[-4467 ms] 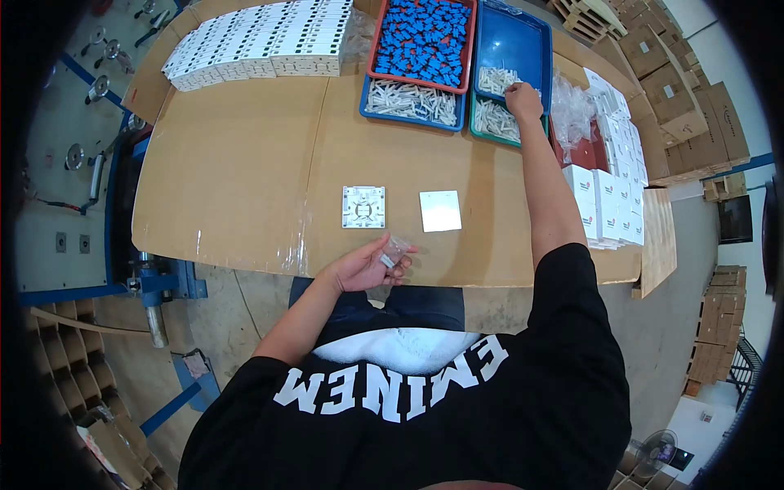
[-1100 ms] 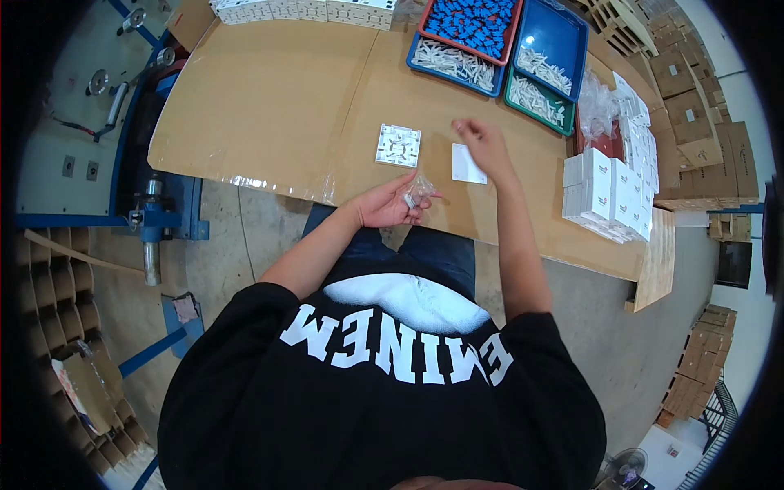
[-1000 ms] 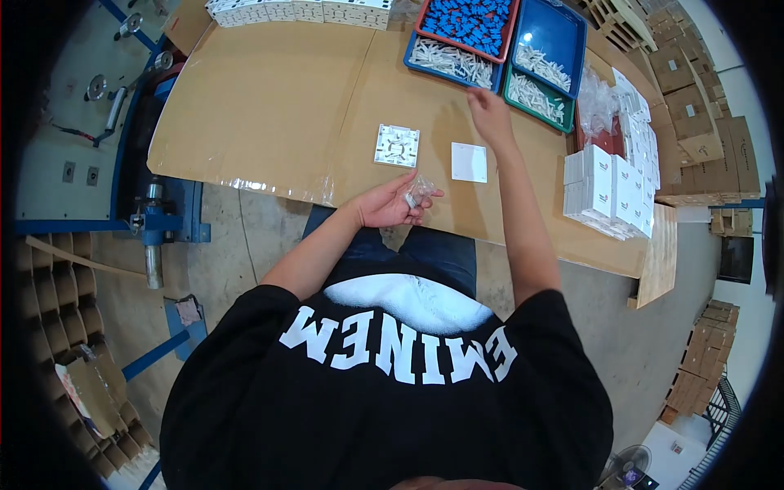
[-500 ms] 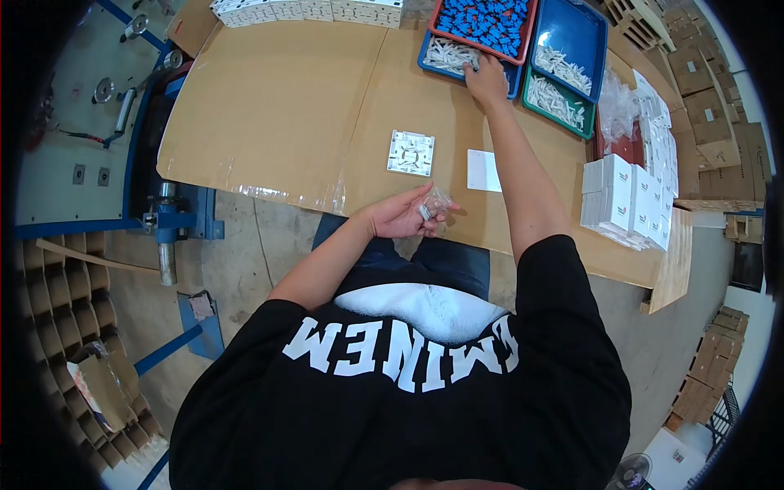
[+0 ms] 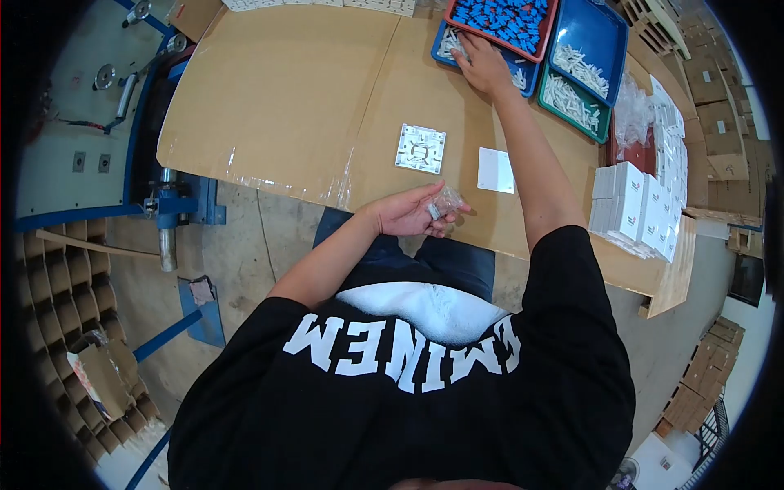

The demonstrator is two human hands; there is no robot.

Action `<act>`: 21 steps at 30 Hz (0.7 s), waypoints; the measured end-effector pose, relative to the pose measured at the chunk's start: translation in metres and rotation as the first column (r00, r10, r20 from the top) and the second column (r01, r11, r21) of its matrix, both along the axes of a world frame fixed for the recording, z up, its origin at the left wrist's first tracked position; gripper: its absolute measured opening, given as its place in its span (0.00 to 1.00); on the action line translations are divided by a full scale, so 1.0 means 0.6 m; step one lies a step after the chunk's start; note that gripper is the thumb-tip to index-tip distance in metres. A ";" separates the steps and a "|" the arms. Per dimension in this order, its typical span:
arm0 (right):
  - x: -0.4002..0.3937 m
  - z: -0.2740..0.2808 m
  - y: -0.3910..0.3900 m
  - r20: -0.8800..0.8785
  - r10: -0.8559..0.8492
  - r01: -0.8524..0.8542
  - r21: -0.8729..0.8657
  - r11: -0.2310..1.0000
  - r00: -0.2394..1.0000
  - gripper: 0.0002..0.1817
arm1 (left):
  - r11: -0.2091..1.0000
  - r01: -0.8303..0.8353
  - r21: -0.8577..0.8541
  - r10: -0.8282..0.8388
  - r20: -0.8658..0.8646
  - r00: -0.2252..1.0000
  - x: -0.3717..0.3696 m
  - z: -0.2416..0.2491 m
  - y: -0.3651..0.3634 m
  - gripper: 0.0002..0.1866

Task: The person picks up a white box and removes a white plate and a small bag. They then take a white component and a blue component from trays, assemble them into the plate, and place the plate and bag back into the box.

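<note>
My left hand is palm up at the table's near edge, its fingers curled around a small clear plastic bag. My right hand reaches into a blue tray of small white parts, fingertips down among them; what they pinch, if anything, is hidden. Between the hands a square white plastic frame lies on the cardboard-covered table. To its right is a flat white plate, beside my right forearm.
A red tray of blue parts overlaps the blue tray. Further right are another blue tray and a green tray, both with white parts. White boxes stand at the right, near crumpled clear plastic.
My right hand has shifted left within the tray of white parts. The view has moved a little, so the table items appear slightly further right. My left hand still holds the bag.
</note>
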State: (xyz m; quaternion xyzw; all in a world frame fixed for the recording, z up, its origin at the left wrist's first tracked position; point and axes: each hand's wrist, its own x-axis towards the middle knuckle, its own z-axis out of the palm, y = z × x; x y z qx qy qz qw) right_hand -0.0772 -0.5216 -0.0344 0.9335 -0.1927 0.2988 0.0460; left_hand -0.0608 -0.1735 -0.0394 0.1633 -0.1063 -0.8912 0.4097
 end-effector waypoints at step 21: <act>0.022 0.010 -0.012 -0.215 0.058 -0.008 0.225 0.974 0.975 0.44 | 0.999 0.015 -0.028 -0.016 -0.034 0.999 0.001 -0.002 -0.001 0.38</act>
